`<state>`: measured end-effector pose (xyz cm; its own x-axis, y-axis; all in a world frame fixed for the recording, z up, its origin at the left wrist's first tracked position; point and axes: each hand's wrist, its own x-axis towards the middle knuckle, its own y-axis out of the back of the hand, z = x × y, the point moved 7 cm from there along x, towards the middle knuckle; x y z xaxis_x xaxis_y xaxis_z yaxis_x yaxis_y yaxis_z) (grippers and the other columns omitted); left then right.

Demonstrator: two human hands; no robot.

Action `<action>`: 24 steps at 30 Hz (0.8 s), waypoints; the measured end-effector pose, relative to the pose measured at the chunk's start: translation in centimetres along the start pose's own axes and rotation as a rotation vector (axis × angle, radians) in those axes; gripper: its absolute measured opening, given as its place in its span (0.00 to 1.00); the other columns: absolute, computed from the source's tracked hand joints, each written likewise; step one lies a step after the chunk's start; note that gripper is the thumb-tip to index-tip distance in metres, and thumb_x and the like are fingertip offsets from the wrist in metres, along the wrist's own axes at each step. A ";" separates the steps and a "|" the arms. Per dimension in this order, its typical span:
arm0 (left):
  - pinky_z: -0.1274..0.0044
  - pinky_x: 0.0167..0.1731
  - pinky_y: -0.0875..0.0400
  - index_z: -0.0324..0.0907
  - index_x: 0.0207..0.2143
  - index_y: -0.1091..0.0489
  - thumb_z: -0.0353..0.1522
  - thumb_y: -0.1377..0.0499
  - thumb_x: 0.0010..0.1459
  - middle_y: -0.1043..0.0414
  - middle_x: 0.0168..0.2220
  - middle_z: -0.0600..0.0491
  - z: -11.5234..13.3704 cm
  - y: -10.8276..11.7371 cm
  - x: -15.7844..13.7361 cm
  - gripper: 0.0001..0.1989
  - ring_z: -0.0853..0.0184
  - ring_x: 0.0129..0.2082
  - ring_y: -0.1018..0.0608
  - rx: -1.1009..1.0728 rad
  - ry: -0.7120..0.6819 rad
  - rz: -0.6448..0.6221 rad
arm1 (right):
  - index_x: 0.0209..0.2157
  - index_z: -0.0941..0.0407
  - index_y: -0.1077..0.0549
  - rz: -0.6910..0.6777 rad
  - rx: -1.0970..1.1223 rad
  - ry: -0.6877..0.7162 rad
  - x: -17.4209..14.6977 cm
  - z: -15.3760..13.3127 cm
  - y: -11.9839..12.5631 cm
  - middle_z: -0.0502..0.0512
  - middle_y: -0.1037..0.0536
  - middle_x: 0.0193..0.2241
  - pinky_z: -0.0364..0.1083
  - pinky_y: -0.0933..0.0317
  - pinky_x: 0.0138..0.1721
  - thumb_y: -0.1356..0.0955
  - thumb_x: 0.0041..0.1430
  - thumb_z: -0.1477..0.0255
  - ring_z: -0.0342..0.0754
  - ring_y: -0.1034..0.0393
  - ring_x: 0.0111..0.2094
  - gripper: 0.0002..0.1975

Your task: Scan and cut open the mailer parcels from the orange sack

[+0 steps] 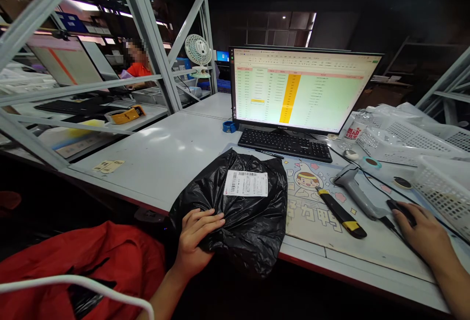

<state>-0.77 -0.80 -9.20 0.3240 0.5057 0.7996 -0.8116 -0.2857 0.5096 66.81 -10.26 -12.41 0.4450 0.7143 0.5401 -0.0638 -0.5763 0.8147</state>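
Observation:
A black plastic mailing bag (253, 222) with a white printed label (246, 184) lies over the table's front edge. My left hand (200, 236) grips its near left side, fingers on top and thumb hidden below. At the right, my right hand (422, 229) is curled over a black computer mouse (402, 212). Just left of that hand lies a grey barcode scanner (356, 190). A black and yellow box cutter (341, 213) rests on the printed desk mat (312, 244) between the bag and the scanner.
Behind the bag stand a keyboard (284, 144) and a monitor (297, 89) showing a spreadsheet. White plastic baskets (444, 192) line the right side. Metal rack posts (147, 40) rise at the left, with a person in red (141, 69) beyond. A red bag (110, 256) is at lower left.

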 end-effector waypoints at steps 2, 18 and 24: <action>0.62 0.59 0.39 0.51 0.51 0.22 0.28 0.40 0.66 0.17 0.48 0.53 0.0 0.0 0.0 0.14 0.59 0.52 0.21 -0.002 -0.005 0.003 | 0.59 0.52 0.28 -0.008 -0.015 -0.006 0.0 0.3 -0.1 0.65 0.24 0.55 0.61 0.33 0.57 0.43 0.62 0.41 0.67 0.28 0.58 0.37; 0.62 0.59 0.38 0.51 0.50 0.22 0.29 0.40 0.66 0.17 0.48 0.53 -0.2 0.0 -0.1 0.14 0.58 0.52 0.19 0.007 0.003 0.002 | 0.50 0.50 0.29 -0.007 0.081 0.017 0.2 -0.9 0.3 0.63 0.21 0.50 0.61 0.31 0.55 0.39 0.56 0.42 0.68 0.25 0.53 0.32; 0.63 0.59 0.39 0.50 0.52 0.23 0.28 0.40 0.66 0.17 0.48 0.53 0.0 -0.1 0.0 0.15 0.59 0.52 0.20 0.031 -0.046 -0.021 | 0.53 0.48 0.29 -0.034 0.139 0.054 0.2 -1.5 0.4 0.61 0.21 0.52 0.60 0.32 0.58 0.38 0.57 0.43 0.66 0.25 0.54 0.30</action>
<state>-0.71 -0.79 -9.21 0.3637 0.4738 0.8021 -0.7890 -0.3010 0.5356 65.49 -9.75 -11.66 0.3958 0.7525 0.5263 0.0762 -0.5981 0.7978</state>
